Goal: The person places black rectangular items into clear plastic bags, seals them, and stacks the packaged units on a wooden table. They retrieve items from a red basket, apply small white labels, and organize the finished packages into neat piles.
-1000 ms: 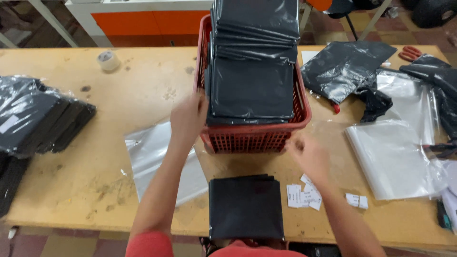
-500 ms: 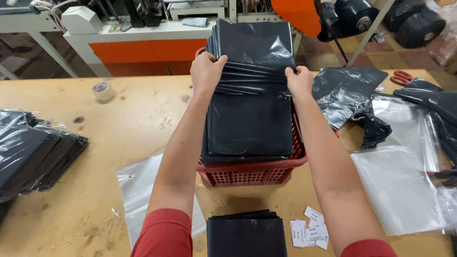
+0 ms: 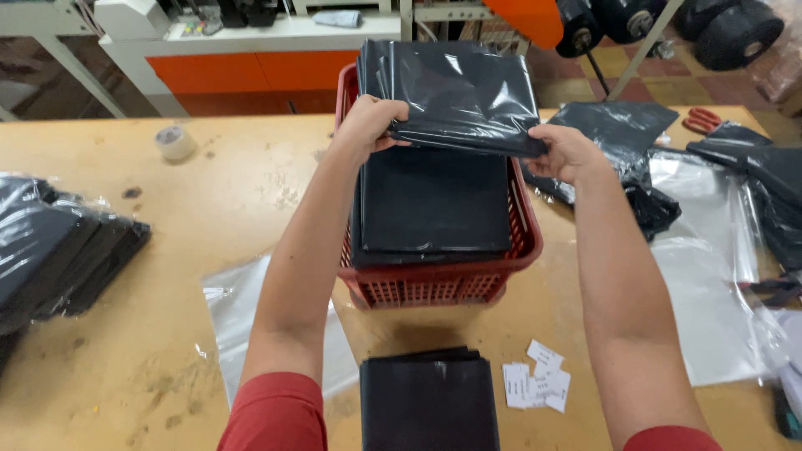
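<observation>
Both hands hold a bundle of folded black bags lifted above the far half of a red basket. The left hand is closed on the bundle's near left corner, fingers curled over its edge; the right hand is closed on the near right corner, thumb on top. The bundle is tilted, its near edge raised in the hands and its far edge reaching past the basket's back rim. Under it, inside the basket, lies a flat stack of black bags that fills most of the floor. The basket stands on a wooden surface. Just in front of the basket, at the near edge of the surface, lies another black stack, with a small heap of white paper slips beside it on the right. A clear plastic sheet lies to the left of that stack, partly under the left forearm. Far left sits a pile of wrapped black packs; a tape roll stands behind it. To the right lie loose black bags, clear sheets and red scissors.
</observation>
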